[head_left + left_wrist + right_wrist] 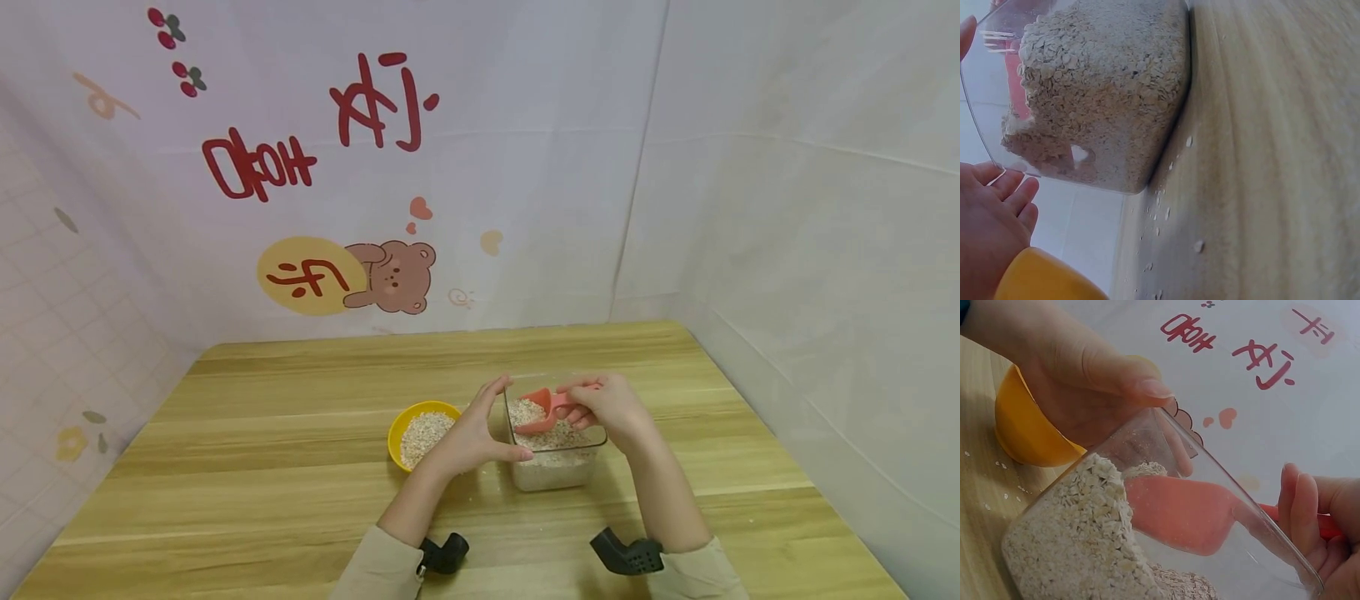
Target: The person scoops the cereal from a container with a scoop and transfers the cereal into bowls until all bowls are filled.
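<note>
A clear square container (553,473) stands on the table, partly filled with oat flakes (1110,81). My left hand (472,437) holds it by the left side, thumb at the near rim and fingers toward the far corner. By its handle, my right hand (611,408) grips a coral-red scoop (537,427). The scoop's bowl is inside the container, near its left wall, and carries a heap of oats. Just left of the container, a yellow bowl (395,442) with oats in it is partly covered by my left hand.
Loose flakes (1199,246) lie scattered on the wooden table (262,467) between bowl and container. A white printed cloth (525,167) hangs behind the table, and plain cloth (825,250) hangs along the right side.
</note>
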